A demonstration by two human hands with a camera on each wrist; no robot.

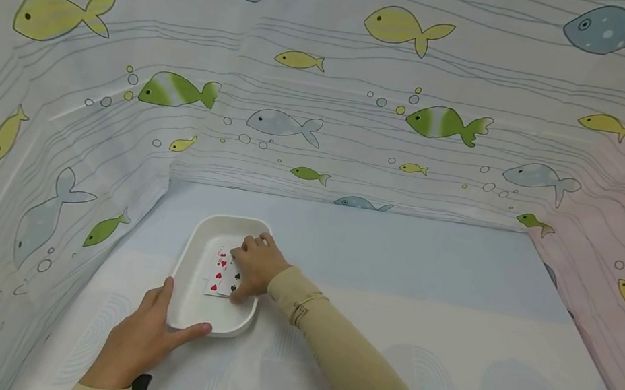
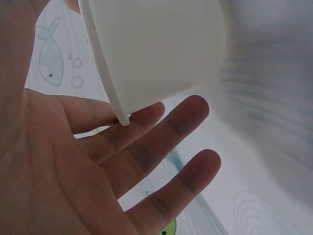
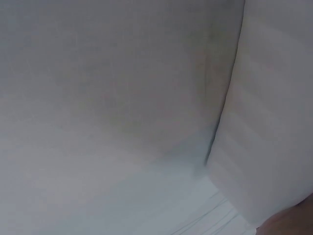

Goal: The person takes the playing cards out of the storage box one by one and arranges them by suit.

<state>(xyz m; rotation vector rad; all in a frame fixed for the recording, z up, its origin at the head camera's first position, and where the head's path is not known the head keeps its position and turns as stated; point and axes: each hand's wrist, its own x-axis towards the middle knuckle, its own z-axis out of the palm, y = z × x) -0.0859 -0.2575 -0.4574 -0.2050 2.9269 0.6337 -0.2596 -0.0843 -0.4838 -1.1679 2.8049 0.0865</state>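
A white tray (image 1: 185, 301) lies on the table, with a few playing cards (image 1: 218, 275) in it showing red hearts and black spades. My right hand (image 1: 256, 269) reaches over the tray's right rim and holds the cards at their right side, thumb at the near edge and fingers curled at the far edge. It covers part of them. At the near left corner, my left hand (image 1: 142, 338) steadies the tray, thumb along the near rim and fingers at the left side. The left wrist view shows its extended, spread fingers (image 2: 156, 154) against the tray's outer wall (image 2: 161, 44).
A pale tablecloth (image 1: 365, 326) with faint circle patterns lies under the tray. Behind it and along both sides hangs a fish-print curtain (image 1: 327, 102). In the right wrist view, the tray's outer wall (image 3: 269, 107) fills the right side.
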